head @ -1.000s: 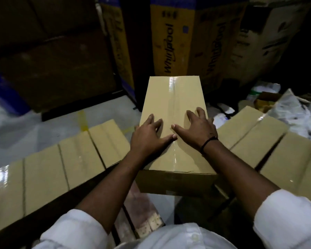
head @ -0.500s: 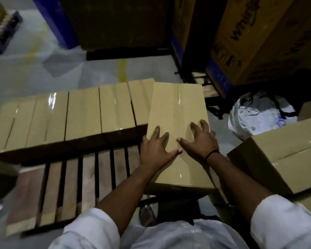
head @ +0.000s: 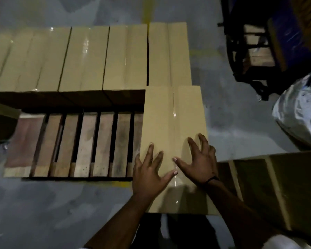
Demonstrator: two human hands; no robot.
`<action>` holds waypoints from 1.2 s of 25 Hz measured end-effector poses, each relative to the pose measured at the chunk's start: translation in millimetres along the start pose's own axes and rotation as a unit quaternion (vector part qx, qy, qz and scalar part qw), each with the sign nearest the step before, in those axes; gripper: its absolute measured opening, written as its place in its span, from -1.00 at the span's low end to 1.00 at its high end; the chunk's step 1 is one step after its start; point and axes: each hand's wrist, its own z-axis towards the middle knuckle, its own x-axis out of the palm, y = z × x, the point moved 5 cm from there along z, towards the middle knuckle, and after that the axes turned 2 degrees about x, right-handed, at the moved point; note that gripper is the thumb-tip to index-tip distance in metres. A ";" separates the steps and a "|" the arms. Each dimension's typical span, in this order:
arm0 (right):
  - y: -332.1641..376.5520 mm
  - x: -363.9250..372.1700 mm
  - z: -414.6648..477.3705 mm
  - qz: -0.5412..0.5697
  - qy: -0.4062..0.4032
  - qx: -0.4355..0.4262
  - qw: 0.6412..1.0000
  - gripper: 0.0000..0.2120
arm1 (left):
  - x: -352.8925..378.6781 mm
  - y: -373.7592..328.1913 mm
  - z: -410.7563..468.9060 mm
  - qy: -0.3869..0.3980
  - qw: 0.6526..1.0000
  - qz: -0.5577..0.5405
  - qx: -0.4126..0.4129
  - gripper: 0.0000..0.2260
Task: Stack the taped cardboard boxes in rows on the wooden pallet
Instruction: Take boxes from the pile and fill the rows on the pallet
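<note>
Where the wooden pallet (head: 83, 144) ends on the right, the taped box (head: 172, 119) sits just in front of the back row (head: 83, 58). The left hand (head: 149, 175) and right hand (head: 199, 162) press flat on it, fingers spread.

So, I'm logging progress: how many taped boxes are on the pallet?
6, I think: five side by side in the far row, blurred left end hard to split; one box near-right under the left hand and right hand.

A single wide-angle view looks from the person's head, steeply down and slightly forward. It sits close above the left hand (head: 149, 169) and right hand (head: 199, 162). The wooden pallet (head: 83, 144) spreads left, the floor (head: 232, 112) right.
</note>
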 end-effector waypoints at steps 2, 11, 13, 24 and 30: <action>-15.0 41.6 20.4 0.007 0.005 -0.008 1.000 -0.07 | 40.4 20.5 12.6 -0.007 1.000 0.007 -0.007 -0.19; -63.0 129.0 87.1 0.013 -0.029 -0.025 0.999 -0.09 | 132.9 57.7 69.0 -0.021 0.999 0.023 0.024 -0.19; -66.0 129.3 98.3 0.013 -0.032 -0.035 0.999 -0.08 | 139.2 59.0 79.8 -0.011 0.999 0.019 0.029 -0.18; -63.1 151.0 121.8 -0.009 0.074 -0.062 0.995 -0.09 | 146.2 89.5 102.3 0.069 0.997 0.026 0.030 -0.17; -61.7 150.3 115.1 -0.027 0.087 -0.047 0.995 -0.08 | 144.3 89.9 97.6 0.110 0.993 0.014 0.044 -0.19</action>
